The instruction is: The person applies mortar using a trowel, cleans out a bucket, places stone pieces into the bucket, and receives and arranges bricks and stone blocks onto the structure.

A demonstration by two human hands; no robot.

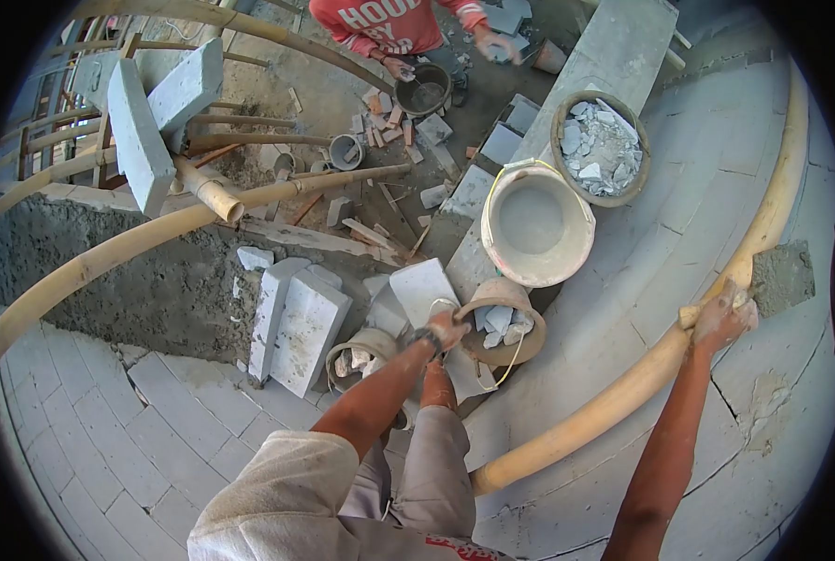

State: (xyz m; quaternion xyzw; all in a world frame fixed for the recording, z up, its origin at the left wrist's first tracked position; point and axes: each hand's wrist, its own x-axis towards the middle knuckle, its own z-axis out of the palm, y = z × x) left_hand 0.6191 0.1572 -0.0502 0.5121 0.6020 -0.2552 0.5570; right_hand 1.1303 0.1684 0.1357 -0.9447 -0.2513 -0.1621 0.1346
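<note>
Right grip (724, 318), right of frame: closed around the handle of a trowel (783, 279), blade plastered with grey mortar. Left grip (447, 327), centre, black band at wrist: at the rim of a bucket (530, 352) with grey-white rubble; can't tell if it's pinching anything.

Text: red shirt (389, 28) on a co-worker, top centre, reads "HOOD BY", third line partly hidden. Red lettering on the wearer's own shirt (371, 540), bottom edge, cut off, unreadable.

Counts: one trowel. At least five buckets: the rubble one, a big white bucket (496, 201) just above it, one with chunks (333, 372) lower centre-left, a small one (346, 151) upper centre, a dark one (424, 91) at the co-worker's hand. One basin (561, 150) heaped with rubble, upper right. Two pale blocks (142, 140) crossed, upper left.

Surface: jointed grey blockwork (202, 411), lower left and right. Wet mortar band (137, 280) at left. Bamboo poles (567, 430) curve across both sides. Work area beyond is littered ground.
</note>
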